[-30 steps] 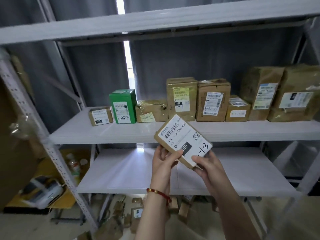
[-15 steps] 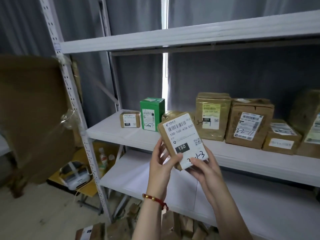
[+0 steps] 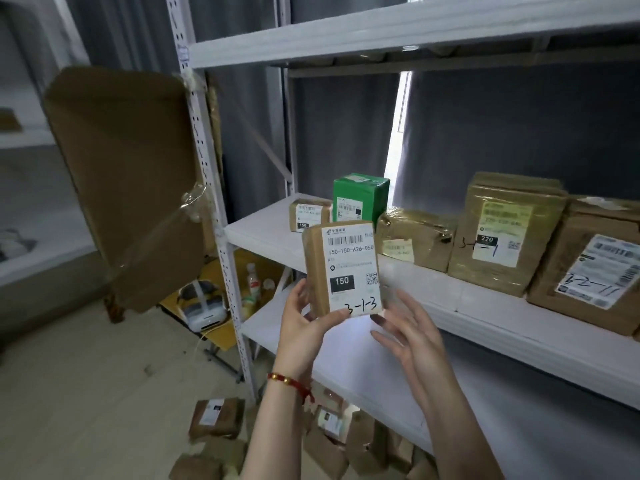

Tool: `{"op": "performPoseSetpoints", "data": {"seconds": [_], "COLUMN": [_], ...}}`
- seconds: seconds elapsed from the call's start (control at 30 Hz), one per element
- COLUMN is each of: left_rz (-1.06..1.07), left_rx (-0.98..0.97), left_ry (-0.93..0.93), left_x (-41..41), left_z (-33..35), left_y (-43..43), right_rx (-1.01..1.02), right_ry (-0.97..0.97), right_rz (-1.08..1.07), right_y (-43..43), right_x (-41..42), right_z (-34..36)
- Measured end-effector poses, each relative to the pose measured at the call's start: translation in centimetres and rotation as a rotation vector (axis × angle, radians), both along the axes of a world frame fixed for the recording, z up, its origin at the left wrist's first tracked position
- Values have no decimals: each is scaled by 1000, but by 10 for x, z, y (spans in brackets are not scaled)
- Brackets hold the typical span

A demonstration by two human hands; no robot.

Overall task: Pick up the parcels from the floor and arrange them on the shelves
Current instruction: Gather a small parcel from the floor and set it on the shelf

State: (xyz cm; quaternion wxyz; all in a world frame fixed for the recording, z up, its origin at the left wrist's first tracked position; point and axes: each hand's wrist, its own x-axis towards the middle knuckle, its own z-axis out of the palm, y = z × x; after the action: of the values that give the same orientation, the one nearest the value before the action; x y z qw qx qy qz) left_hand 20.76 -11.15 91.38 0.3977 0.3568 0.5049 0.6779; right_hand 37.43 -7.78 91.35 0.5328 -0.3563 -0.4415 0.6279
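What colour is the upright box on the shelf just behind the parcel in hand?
The box is green with a white label; the head view shows it.

Boxes stand on the shelf, parcels apparently heaped below.

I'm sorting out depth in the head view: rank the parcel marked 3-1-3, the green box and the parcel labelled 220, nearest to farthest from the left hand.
1. The parcel marked 3-1-3, gripped in the left hand itself.
2. The green box, on the middle shelf just behind, slightly right.
3. The parcel labelled 220, farther right along that shelf.
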Motion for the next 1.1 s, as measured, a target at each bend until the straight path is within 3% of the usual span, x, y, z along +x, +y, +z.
{"op": "performPoseSetpoints", "data": {"seconds": [0.37,0.57,0.9,1.1], "left_rz": [86,-19,-81,-60], "left_rx": [-13,-73,-295,-389], "left_ry": [-94,-242,55,289], "left_x": [-147,-228,-309,-335], "left_z": [-20,-10,-5,-15], "left_y": [96,183,290,332], "right_rx": [67,8,-62,-168], "right_ry": [-104,-82,85,7], "right_rz": [67,6,-8,-171], "right_y": [87,144,212,230], "right_x": [-130,-186,-234,-245], "right_z": [7,1,-8,-18]}}
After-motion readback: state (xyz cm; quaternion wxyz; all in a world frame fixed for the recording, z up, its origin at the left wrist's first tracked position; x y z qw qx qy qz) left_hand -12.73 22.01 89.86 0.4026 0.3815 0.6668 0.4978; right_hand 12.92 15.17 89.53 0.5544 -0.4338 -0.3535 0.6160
